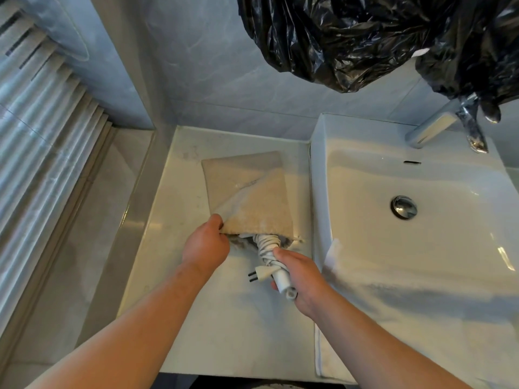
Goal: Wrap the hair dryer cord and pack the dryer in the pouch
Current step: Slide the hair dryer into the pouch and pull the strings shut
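A beige cloth pouch (250, 192) lies on the white counter (196, 304), its mouth toward me. My left hand (206, 245) pinches the pouch's near left edge and lifts it. The white hair dryer (280, 273) sticks out of the mouth handle first; its head is hidden inside. The white cord (266, 244) is wound around the handle, and the plug (258, 276) hangs free to the left. My right hand (300, 279) grips the handle's end.
A white sink basin (421, 248) with a chrome drain (403, 207) and chrome tap (438, 124) lies to the right. A black plastic bag (365, 37) hangs above. A white towel (323, 346) lies along the sink's near left edge. A wall rises on the left.
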Available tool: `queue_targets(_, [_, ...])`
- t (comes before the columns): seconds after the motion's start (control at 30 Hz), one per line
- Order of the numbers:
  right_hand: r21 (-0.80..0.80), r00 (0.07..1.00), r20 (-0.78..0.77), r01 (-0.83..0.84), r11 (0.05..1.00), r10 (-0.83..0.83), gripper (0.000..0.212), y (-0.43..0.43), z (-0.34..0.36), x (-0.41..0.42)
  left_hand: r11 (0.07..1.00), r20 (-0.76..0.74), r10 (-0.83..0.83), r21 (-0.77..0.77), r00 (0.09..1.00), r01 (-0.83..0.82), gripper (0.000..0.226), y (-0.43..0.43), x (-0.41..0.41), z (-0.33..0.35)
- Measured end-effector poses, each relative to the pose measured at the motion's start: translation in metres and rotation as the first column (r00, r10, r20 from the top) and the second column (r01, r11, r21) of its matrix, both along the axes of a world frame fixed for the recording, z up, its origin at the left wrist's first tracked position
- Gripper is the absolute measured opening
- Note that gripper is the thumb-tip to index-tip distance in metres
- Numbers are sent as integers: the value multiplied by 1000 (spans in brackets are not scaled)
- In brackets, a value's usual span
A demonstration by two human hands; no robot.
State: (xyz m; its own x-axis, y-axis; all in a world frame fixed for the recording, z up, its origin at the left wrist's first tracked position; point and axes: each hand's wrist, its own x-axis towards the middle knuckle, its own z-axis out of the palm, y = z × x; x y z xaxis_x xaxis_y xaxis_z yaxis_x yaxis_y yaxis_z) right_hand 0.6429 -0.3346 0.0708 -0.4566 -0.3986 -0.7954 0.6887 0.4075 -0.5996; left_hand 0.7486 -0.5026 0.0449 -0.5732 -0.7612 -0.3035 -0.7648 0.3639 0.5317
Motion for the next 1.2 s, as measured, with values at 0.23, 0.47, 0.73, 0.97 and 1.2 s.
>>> queue_targets(0.23, [-33,1000,-15,16,999,-17,15,-13,-14,-5,995,29,-95,46,995,94,22,17,7,1])
queue_targets(0.47, [83,975,-92,-195,977,203,42,-36,-42,-4,990,54,-134,44,989,132,15,18,27,-8])
queue_targets(0.73, [560,301,-554,-555,615,776,23,5,-15,-11,996,-33,-62,63,998,64,28,23,28,-19])
queue_targets(0.97, [781,-142,-392,-573,247,909,112,4,-25,-28,964,48,45,261,998,-56,10,34,21,-41])
queue_targets(1.2, [771,-91,-342,-597,224,935,123,-2,-54,-26,975,145,-94,213,985,62,19,24,19,-34])
